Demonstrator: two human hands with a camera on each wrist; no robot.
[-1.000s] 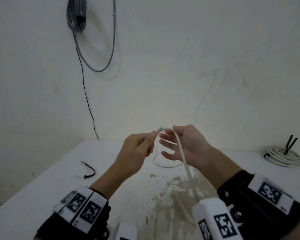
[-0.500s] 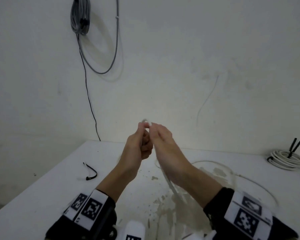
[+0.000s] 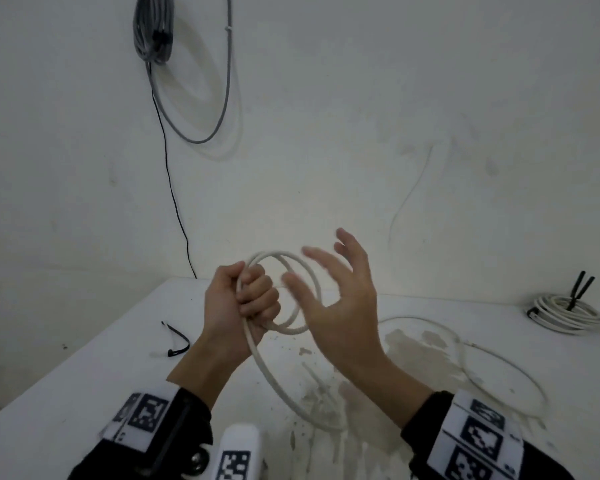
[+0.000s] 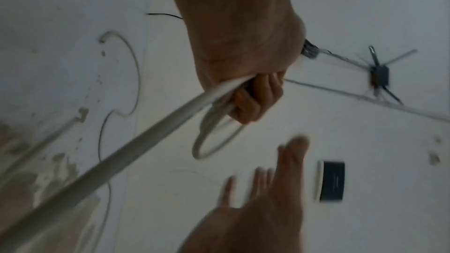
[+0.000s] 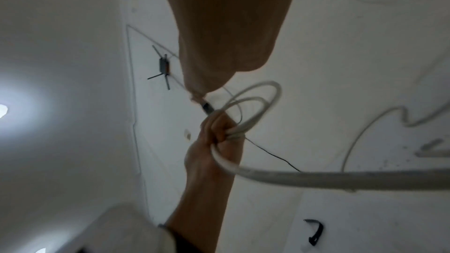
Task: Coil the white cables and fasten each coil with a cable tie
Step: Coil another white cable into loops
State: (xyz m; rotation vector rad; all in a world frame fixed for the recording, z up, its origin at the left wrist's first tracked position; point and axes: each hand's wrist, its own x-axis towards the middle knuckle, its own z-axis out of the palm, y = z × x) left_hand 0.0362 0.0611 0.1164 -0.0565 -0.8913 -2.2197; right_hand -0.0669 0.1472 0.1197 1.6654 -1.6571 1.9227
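White cable point(image 3: 280, 295) held above table point(image 3: 66, 386): left hand point(image 3: 238, 303) fisted round two small loops, tail trailing down to tabletop. Right hand point(image 3: 333, 296) empty, fingers spread beside coil. Coiling step, early. Next: right hand gathers slack, feeds another loop into left fist.

surface point(image 3: 66, 393): white, stained in the middle where we work | far right: tied white cable coil point(image 3: 565, 311) | left: black cable tie point(image 3: 177, 339) | right of the stain: loose white cable point(image 3: 499, 358) trailing across
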